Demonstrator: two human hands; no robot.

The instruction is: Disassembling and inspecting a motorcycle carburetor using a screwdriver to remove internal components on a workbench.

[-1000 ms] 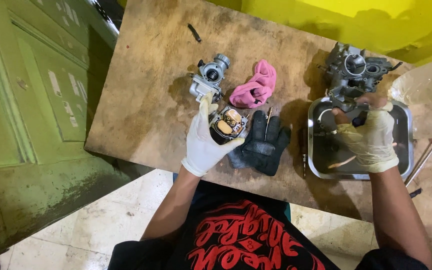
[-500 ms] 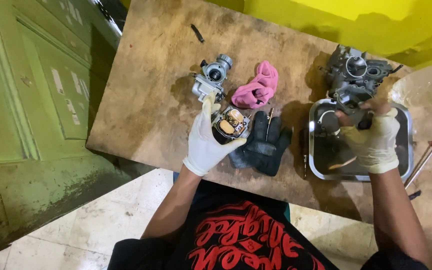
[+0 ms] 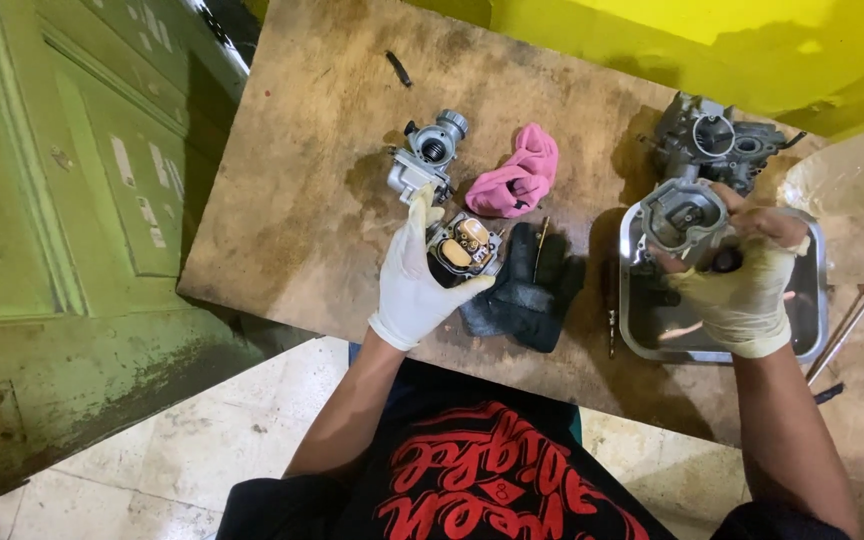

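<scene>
My left hand (image 3: 417,280), in a white glove, grips a carburetor body (image 3: 464,248) with its brass floats facing up, held over the wooden table's near side. My right hand (image 3: 744,290), also gloved, holds a grey metal float bowl (image 3: 680,215) above the left end of a steel tray (image 3: 812,320). A second grey carburetor (image 3: 424,160) lies on the table just beyond my left hand. A larger carburetor assembly (image 3: 717,142) sits behind the tray.
A pink rag (image 3: 517,180) and a black glove (image 3: 527,290) lie on the wooden table (image 3: 312,180) between my hands. A screwdriver (image 3: 847,325) rests right of the tray. A green door stands at the left, a yellow wall behind.
My right hand has lifted the float bowl up out of the tray and turned its open side toward me. My left hand keeps the carburetor body in about the same place.
</scene>
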